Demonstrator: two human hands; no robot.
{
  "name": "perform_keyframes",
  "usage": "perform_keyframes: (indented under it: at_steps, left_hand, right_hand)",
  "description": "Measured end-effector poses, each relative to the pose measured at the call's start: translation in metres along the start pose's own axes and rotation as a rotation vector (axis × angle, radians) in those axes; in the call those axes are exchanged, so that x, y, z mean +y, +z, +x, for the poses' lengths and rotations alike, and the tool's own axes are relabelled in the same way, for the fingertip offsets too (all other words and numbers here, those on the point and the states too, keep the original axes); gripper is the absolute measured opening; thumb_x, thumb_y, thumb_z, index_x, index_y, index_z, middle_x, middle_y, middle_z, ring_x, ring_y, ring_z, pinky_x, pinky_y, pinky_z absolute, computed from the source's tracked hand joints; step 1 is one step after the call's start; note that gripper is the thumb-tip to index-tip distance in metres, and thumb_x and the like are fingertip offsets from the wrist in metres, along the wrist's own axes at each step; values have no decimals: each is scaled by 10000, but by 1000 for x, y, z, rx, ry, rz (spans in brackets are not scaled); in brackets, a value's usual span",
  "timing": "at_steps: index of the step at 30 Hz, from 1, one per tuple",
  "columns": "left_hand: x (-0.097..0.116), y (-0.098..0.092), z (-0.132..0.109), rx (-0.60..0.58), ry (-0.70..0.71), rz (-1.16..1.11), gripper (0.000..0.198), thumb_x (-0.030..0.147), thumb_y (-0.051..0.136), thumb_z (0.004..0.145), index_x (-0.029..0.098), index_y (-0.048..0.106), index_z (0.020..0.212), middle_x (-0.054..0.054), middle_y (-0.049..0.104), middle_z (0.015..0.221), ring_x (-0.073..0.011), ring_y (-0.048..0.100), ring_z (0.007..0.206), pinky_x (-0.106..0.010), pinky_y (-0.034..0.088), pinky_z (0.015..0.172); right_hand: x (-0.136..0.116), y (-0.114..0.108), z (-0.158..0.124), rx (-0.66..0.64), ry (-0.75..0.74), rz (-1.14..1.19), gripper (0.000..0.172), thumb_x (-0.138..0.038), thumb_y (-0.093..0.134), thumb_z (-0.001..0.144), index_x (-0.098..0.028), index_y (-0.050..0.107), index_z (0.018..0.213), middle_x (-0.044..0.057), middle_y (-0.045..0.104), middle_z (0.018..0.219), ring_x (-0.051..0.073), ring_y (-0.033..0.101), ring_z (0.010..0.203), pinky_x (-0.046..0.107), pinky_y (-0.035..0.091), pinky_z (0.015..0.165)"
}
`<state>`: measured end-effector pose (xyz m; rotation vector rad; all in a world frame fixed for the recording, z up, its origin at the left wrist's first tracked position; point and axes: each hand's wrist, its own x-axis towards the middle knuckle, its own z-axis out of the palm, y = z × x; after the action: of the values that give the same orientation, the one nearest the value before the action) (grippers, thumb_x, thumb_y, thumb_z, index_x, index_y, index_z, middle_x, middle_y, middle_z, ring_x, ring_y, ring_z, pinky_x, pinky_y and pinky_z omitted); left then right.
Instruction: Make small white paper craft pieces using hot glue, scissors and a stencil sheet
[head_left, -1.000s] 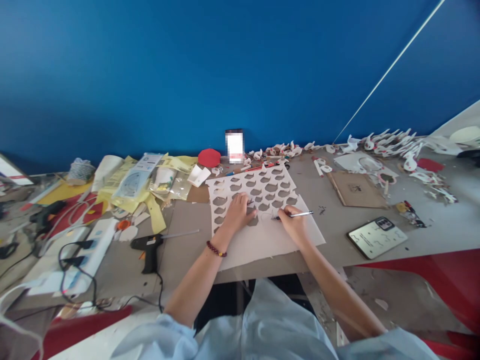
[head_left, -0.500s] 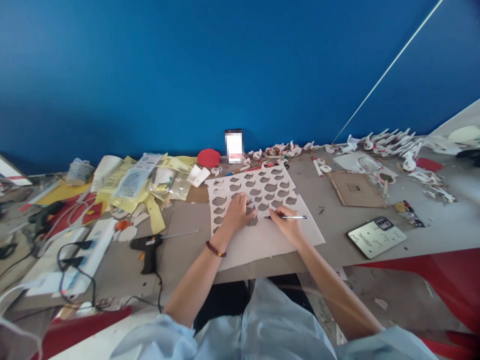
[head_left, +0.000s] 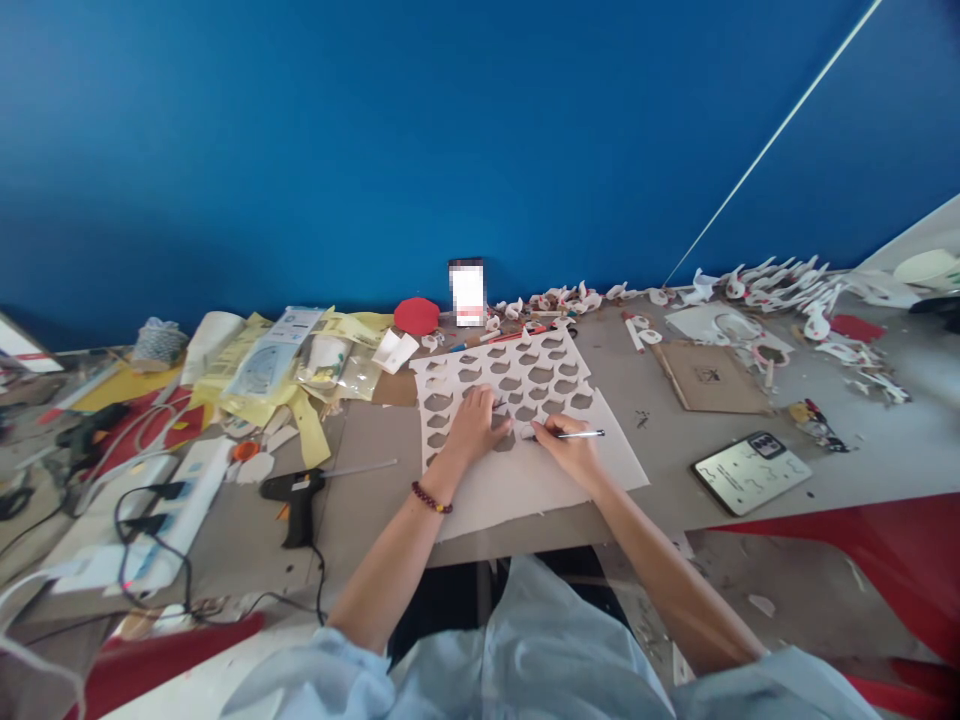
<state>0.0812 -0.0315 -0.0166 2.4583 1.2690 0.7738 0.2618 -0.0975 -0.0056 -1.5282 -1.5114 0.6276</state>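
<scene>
The white sheet [head_left: 517,495] on the worktop [head_left: 375,432] looks over half cut: holes [head_left: 543,374] fill its far part, its near part is uncut, the left hand [head_left: 472,425] rests unclenched on the sheet, the right hand [head_left: 568,446] grasps a pen [head_left: 586,434].

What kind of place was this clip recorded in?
Probably a craft workspace, though whether at home or in a workshop I can't tell. On the desk are a glue gun, a white sheet with rows of cut-out holes, and many small white shapes near the blue wall.
</scene>
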Motion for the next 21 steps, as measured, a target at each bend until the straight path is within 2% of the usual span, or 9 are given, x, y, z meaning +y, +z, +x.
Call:
perform_keyframes:
  at_steps: [11, 21]
  left_hand:
    - [0, 0, 0, 5, -4, -6, 250, 271, 621, 751, 219, 404, 863, -87, 501, 1037, -250, 515, 984, -412, 451, 827]
    - [1, -2, 0, -6, -10, -4, 267, 272, 629, 750, 218, 394, 864, -97, 504, 1042, -265, 509, 1008, -426, 454, 832]
  right_hand:
    - [4, 2, 0, 59, 0, -20, 371, -392, 534, 767, -196, 407, 479, -35, 410, 454, 104, 355, 474, 250, 293, 491]
    - [4, 1, -1, 105, 70, 3, 366, -349, 527, 759, -205, 339, 480, -32, 426, 448, 111, 373, 468, 259, 296, 492]
